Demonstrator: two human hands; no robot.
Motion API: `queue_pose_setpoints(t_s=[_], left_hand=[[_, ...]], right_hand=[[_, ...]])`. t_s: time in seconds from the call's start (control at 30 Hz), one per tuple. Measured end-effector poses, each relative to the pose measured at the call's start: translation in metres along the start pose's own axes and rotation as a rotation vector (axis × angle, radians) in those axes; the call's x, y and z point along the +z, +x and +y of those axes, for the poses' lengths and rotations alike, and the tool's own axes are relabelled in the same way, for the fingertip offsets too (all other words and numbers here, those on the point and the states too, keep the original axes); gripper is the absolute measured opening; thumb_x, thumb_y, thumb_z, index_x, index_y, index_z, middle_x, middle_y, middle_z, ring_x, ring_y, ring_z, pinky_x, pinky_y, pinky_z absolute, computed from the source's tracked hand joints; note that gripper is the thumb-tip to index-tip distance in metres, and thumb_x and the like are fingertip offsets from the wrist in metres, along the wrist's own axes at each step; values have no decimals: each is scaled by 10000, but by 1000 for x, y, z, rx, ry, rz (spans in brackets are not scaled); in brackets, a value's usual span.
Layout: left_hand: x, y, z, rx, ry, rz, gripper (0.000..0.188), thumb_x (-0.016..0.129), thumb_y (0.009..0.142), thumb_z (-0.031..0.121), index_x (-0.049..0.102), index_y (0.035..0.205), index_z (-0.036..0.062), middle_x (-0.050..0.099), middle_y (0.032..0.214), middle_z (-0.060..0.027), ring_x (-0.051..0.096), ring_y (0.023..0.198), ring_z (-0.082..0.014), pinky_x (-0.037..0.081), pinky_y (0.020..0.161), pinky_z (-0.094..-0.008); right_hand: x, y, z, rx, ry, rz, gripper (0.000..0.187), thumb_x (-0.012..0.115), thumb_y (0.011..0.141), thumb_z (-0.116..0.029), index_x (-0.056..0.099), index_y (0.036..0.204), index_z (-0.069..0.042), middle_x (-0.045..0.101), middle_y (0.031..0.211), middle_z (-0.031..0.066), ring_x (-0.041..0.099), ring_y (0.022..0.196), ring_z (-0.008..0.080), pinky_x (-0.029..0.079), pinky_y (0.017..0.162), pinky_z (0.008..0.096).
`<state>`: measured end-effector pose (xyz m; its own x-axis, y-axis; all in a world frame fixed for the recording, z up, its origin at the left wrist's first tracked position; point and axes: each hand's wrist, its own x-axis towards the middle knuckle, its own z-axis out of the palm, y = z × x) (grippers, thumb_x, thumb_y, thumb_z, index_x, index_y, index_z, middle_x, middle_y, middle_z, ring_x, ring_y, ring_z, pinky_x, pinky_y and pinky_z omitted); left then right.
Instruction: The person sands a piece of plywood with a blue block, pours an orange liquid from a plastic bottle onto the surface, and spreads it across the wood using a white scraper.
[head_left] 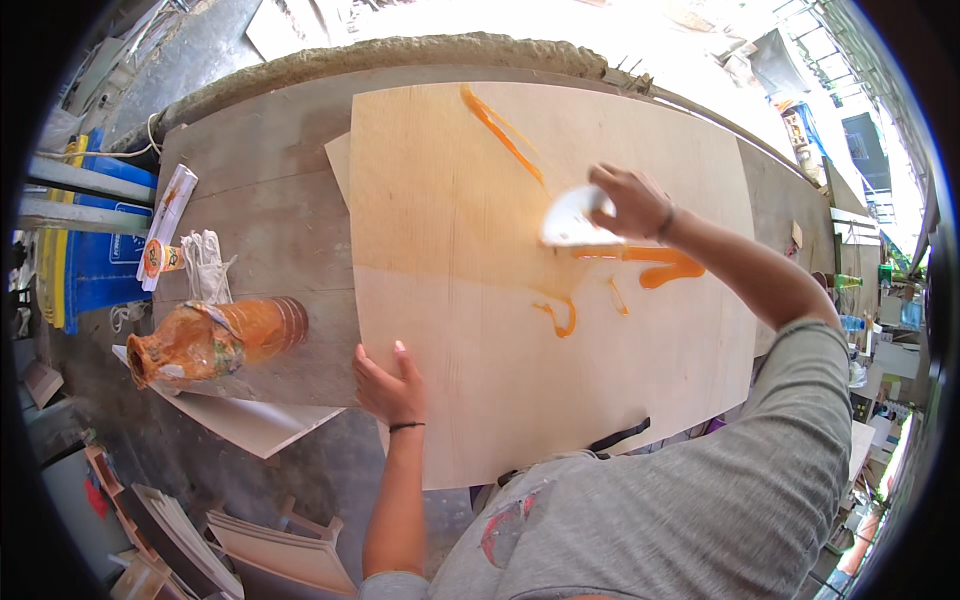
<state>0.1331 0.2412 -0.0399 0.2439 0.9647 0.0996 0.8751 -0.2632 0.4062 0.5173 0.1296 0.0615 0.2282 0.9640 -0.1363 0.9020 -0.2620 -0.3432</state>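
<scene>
– Grey shirt closest to lens, yours. Logged. Hands?

– Apart. Your right hand is closed on a white scraper (blurred, so exact grip unclear), over the middle of the pale board. Your left hand rests at the board's left edge; can't tell whether the fingers hook underneath.

– Liquid where?

– Orange liquid on the board: thick run beside your scraper, trailing right, small curls nearer you, slanting streak on the far side. Left half shows a yellowish film.

– Technique, quick.

– Looks like spreading, so set the blade's whole edge down, lean it slightly, press evenly. Work the thick run first, pull it toward bare wood, overlap each stroke, then catch those curls. Your left hand only needs to steady the edge, clear of the wet.

– Risks?

– Too much pressure probably scrapes it thin; a tilted corner may leave ridges. Orange-smeared bottle is left of the board, apart from it, so your strokes have room.
</scene>
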Motion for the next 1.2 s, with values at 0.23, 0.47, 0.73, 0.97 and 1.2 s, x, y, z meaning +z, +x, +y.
queue_pose_setpoints(t_s=[0.23,0.47,0.73,0.97,1.2], left_hand=[[3,-1,-6,-2,53,26,551,537,808,423,441,1145,-2,548,1054,-181,548,934,-361,432,715,-466],[4,5,-2,5,18,76,528,549,802,410,458,1126,4,570,1028,-200,563,919,-376,451,727,-464],[11,-1,-4,-31,81,91,534,537,813,432,461,1133,12,573,1059,-214,572,917,-386,451,736,-472],[7,-2,2,-44,87,79,551,527,812,467,463,1143,31,581,1061,-204,580,891,-390,451,727,-473],[8,0,-2,-25,85,98,546,544,804,458,477,1128,23,593,1035,-198,582,890,-385,454,724,-462]], right_hand=[[-1,187,30,-55,-245,377,440,617,706,-247,465,1072,-55,592,949,167,588,849,369,468,739,447],[-72,226,62,135,-109,544,477,658,654,-287,516,1026,-23,623,899,201,592,878,372,477,772,434],[-24,11,67,36,44,-117,608,765,554,-287,542,1074,-63,598,1018,180,554,977,341,428,858,401],[-32,-43,62,125,145,109,369,655,666,-234,489,934,-43,615,847,162,593,829,345,476,680,431],[11,-20,32,20,-14,117,392,586,667,-160,458,1028,-76,567,949,149,581,844,363,473,692,450]])
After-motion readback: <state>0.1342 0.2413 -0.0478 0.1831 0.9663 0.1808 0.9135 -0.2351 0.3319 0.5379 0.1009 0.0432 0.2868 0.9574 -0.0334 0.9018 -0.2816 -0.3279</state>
